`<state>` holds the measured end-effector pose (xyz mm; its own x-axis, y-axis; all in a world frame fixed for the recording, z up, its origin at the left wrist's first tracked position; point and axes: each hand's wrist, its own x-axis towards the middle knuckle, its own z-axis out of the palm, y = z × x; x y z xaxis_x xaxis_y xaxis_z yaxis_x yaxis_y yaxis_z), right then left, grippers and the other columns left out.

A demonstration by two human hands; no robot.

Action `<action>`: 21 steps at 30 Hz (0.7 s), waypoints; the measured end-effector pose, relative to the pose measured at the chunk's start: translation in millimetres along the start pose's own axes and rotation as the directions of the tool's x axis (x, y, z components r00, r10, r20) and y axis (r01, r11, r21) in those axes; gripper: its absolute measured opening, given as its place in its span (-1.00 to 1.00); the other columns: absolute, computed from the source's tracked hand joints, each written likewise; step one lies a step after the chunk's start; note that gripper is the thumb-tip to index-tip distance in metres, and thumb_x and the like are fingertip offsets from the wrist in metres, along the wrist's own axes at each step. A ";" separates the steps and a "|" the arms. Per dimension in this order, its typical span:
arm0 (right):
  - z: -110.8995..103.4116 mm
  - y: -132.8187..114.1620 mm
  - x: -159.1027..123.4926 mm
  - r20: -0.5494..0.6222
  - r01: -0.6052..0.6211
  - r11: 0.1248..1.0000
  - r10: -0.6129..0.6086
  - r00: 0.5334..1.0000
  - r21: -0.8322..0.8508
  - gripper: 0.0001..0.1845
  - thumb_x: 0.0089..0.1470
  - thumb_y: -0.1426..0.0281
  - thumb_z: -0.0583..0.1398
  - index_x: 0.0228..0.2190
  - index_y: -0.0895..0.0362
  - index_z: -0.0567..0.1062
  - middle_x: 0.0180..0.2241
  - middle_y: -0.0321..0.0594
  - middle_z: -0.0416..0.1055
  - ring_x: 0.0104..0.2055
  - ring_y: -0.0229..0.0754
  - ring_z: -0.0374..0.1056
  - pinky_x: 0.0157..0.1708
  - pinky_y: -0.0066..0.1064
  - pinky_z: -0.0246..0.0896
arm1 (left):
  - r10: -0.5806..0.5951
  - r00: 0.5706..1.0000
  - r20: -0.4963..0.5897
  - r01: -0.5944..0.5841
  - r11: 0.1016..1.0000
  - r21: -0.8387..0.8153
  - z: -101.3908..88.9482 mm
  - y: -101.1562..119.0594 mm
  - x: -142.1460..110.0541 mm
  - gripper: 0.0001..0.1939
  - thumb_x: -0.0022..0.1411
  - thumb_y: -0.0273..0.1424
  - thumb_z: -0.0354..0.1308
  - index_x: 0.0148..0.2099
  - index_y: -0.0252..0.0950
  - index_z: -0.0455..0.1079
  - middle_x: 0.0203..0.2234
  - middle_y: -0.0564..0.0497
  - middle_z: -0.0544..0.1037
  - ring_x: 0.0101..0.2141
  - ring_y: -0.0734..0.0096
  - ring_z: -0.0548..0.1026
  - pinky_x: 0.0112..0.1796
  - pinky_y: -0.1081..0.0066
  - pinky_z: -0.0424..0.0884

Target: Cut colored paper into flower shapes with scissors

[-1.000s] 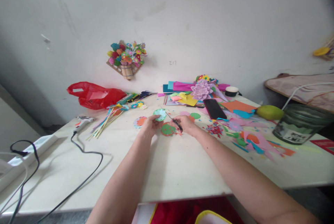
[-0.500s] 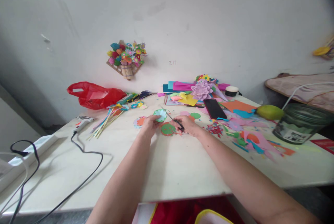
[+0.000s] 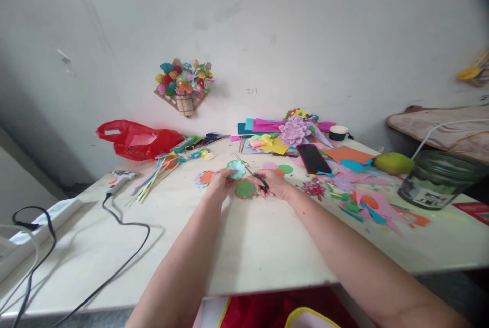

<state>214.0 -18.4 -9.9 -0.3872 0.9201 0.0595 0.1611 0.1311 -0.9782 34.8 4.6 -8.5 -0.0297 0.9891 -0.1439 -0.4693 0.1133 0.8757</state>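
Pinching a pale-blue flower cutout (image 3: 237,169) left of the phone (image 3: 314,159) with the left hand (image 3: 221,182), right hand (image 3: 278,183) gripping scissors (image 3: 262,182). Probably feeling light, bendy, easily creased, so I'd be holding the rim.

Soft light casts faint shadows across the table (image 3: 263,251).

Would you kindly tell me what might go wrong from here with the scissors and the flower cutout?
The scissors in the right hand are close to the left hand, so a slip might nick it. Their blades also lie beside the blue and green flower cutout, so a stray snip could spoil a petal.
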 end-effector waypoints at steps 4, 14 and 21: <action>-1.5 4.5 2.3 0.006 0.023 1.000 -0.023 1.000 0.003 -0.63 -0.04 0.11 0.23 -0.50 0.18 0.33 -0.67 -0.39 0.31 -0.76 -0.43 0.21 -0.85 -0.62 -0.14 | 0.006 1.000 0.023 -0.006 1.000 0.017 -0.3 -0.7 -0.2 -0.85 -0.09 -0.66 0.16 -0.38 -0.43 0.40 -0.51 -0.10 0.56 -0.49 0.34 0.54 -0.44 0.39 0.50; 1.6 -5.2 -2.5 -0.039 0.007 0.999 -0.006 0.999 0.032 -0.66 -0.11 0.17 0.27 -0.52 0.17 0.33 -0.72 -0.42 0.23 -0.77 -0.41 0.13 -0.82 -0.58 -0.15 | 0.005 0.999 0.039 -0.006 1.000 0.025 0.7 -0.3 -1.3 -0.86 -0.08 -0.65 0.16 -0.38 -0.42 0.40 -0.53 -0.07 0.56 -0.51 0.39 0.53 -0.47 0.44 0.49; 2.3 -5.0 -0.1 -0.059 0.002 0.997 0.003 0.998 0.075 -0.68 -0.14 0.19 0.28 -0.55 0.18 0.34 -0.74 -0.42 0.19 -0.77 -0.42 0.09 -0.81 -0.57 -0.12 | -0.001 1.000 0.020 0.001 1.000 0.017 0.6 -0.7 -0.7 -0.88 -0.09 -0.64 0.17 -0.42 -0.40 0.38 -0.54 -0.06 0.55 -0.52 0.38 0.53 -0.49 0.44 0.49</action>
<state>211.1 -20.0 -5.6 -0.3325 0.9406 0.0683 0.0924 0.1046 -0.9902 35.7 3.8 -8.7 -0.0113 0.9906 -0.1360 -0.4543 0.1160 0.8833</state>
